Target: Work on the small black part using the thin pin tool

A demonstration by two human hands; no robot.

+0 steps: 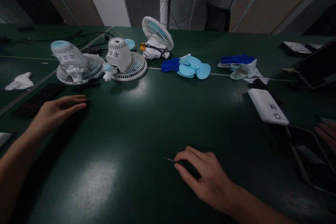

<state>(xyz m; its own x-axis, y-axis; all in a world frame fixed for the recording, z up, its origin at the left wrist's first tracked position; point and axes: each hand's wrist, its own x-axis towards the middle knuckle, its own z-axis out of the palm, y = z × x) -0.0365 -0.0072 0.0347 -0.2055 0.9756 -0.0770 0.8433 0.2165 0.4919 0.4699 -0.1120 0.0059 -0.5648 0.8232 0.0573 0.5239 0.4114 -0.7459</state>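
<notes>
screwdriver [170, 160] lies on the worktop [136, 122], the right hand [203, 178] fingers curled around its handle. left hand [56, 112] rests flat, fingers outstretched.

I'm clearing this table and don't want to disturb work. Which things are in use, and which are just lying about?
In use, likely:
- thin tool under the right hand
- dark flat device beside the open left hand
- three small fans
- loose blue blades

Lying about:
- blue gloves
- white power bank
- crumpled tissue
</notes>
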